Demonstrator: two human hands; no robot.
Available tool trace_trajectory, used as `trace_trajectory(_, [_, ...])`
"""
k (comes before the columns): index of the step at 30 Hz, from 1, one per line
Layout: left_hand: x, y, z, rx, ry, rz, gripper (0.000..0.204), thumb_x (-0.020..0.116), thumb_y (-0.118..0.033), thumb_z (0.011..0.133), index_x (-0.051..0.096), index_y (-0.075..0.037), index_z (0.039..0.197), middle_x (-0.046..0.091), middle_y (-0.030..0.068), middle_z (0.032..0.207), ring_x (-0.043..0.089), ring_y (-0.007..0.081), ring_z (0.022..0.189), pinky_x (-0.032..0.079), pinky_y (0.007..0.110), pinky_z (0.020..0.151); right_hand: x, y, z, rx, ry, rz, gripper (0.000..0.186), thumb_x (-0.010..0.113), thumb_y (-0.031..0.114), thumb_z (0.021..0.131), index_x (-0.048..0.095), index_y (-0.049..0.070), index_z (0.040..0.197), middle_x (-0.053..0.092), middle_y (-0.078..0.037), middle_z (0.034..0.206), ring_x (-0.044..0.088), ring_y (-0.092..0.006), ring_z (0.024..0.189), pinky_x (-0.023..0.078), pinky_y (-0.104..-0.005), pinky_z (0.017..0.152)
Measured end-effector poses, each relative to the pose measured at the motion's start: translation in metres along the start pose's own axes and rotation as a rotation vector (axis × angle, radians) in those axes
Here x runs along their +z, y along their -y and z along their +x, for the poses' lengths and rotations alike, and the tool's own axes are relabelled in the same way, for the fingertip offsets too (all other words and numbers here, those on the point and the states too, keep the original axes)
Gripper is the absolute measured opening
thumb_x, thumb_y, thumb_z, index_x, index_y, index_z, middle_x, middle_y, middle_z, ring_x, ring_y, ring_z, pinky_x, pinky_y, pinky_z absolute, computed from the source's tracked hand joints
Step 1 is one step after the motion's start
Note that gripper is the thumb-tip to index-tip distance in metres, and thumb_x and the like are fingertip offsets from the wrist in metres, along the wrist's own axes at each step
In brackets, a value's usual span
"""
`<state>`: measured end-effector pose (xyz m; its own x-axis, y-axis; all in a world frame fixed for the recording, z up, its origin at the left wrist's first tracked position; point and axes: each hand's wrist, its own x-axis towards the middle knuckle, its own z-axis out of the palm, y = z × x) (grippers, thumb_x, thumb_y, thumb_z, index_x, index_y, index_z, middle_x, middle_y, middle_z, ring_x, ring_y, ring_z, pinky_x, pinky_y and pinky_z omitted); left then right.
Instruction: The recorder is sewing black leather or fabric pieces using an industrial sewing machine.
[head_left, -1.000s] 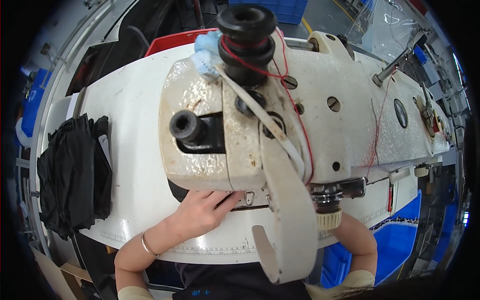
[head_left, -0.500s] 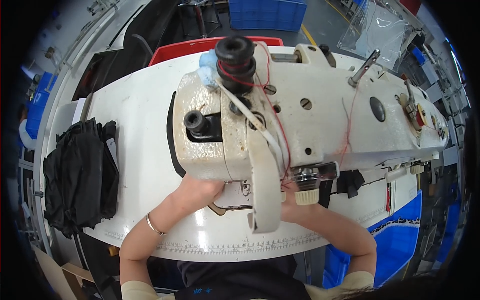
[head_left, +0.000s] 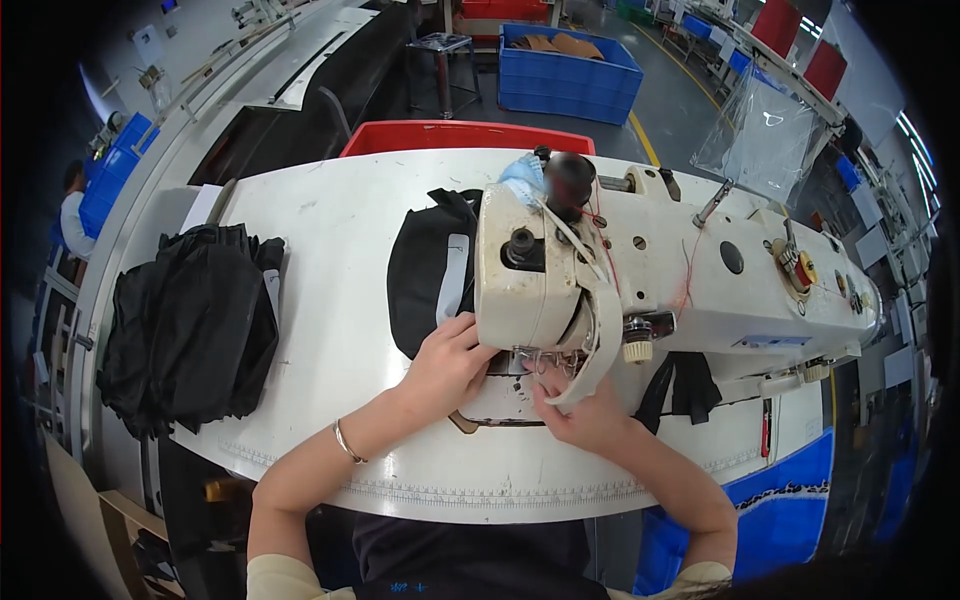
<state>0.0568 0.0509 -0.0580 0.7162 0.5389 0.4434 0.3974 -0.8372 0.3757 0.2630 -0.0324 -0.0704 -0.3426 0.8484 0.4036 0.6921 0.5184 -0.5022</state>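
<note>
The white sewing machine stands on the table. My left hand, fingers curled, grips a black fabric piece at the left of the machine head; a pale grey strip lies on that piece. My right hand is at the presser foot, fingers bent and partly hidden by the white guard, so what they hold is unclear. Black strips lie right of it.
A black fabric stack lies left. A red bin and blue crate are beyond the table. Another blue bin is below right. A seated person is at far left.
The view has pulled back and widened. My right hand has come into sight at the presser foot; my left hand has moved up beside the black piece, which now shows left of the machine head.
</note>
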Motion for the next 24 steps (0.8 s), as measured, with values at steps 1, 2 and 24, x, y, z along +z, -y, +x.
trace_trajectory(1, [-0.003,-0.006,-0.002,-0.032,-0.035,0.075,0.022,0.066,-0.002,0.065,0.060,-0.003,0.087,0.054,0.0102,0.088,0.053,0.0276,0.083,0.045,0.036,0.071,-0.004,0.007,-0.002,0.231,0.146,0.098,0.025,0.055,0.014,0.088,0.063,-0.001,0.105,0.065,-0.016,0.087,0.064,-0.0263,0.070,0.053,-0.0375,0.064])
trace_trajectory(2, [-0.016,-0.014,-0.015,-0.037,-0.045,0.081,0.022,0.066,-0.002,0.065,0.060,-0.003,0.087,0.054,0.0102,0.088,0.053,0.0276,0.083,0.045,0.036,0.071,-0.012,0.015,-0.004,0.220,0.149,0.095,0.025,0.055,0.014,0.088,0.063,-0.001,0.105,0.065,-0.016,0.087,0.064,-0.0263,0.070,0.053,-0.0375,0.064])
trace_trajectory(24, [-0.001,-0.125,-0.086,0.103,0.188,-0.245,0.038,0.066,-0.012,0.077,0.059,0.002,0.112,0.053,0.0211,0.118,0.051,0.0386,0.103,0.042,0.046,0.087,-0.189,0.154,-0.314,1.166,-0.817,-0.227,0.037,0.047,0.004,0.094,0.045,-0.004,0.131,0.064,-0.010,0.106,0.058,-0.0101,0.094,0.046,-0.0252,0.082])
